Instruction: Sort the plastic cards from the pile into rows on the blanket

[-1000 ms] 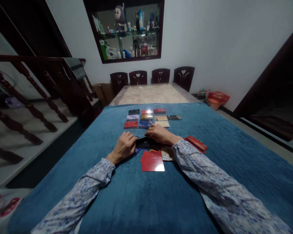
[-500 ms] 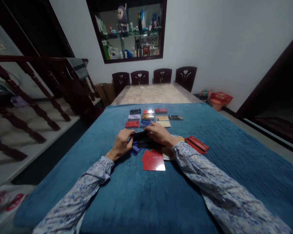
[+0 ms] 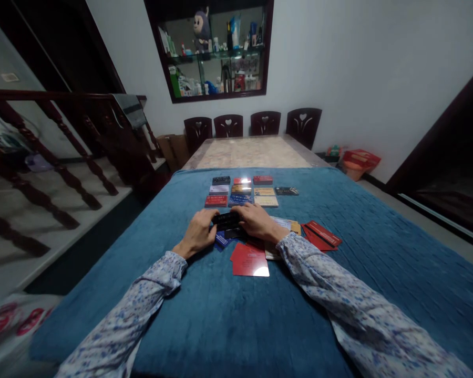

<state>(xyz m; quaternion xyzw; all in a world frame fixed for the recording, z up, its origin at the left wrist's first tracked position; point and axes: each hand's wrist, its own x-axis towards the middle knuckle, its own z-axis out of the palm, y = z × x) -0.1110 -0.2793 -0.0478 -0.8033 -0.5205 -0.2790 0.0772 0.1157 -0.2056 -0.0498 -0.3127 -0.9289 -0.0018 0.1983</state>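
Observation:
Between my two hands is a stack of black cards [image 3: 226,220], held by its ends just above the cloth. My left hand [image 3: 199,230] is closed on the left end, thumb on the near side. At the right end, my right hand [image 3: 257,220] closes on the same stack, its fingertips partly hidden. Under and near the hands lie loose blue cards [image 3: 221,240], a black card [image 3: 234,233] and red cards [image 3: 250,261]. Partly behind my right wrist are yellow and pale cards [image 3: 295,227]. Farther right, red cards with a dark stripe [image 3: 321,235] lie fanned.
Beyond my hands stand rows of sorted card stacks, among them a red stack [image 3: 216,201], a blue stack [image 3: 240,200] and a black stack [image 3: 286,191]. A blue cloth [image 3: 173,325] covers the near table. Chairs [image 3: 265,123] line the far end.
The black stack has tilted, so its printed upper face now shows between my hands. My right hand has shifted slightly and sits lower, uncovering more of the blue stack behind. The view has shifted a little.

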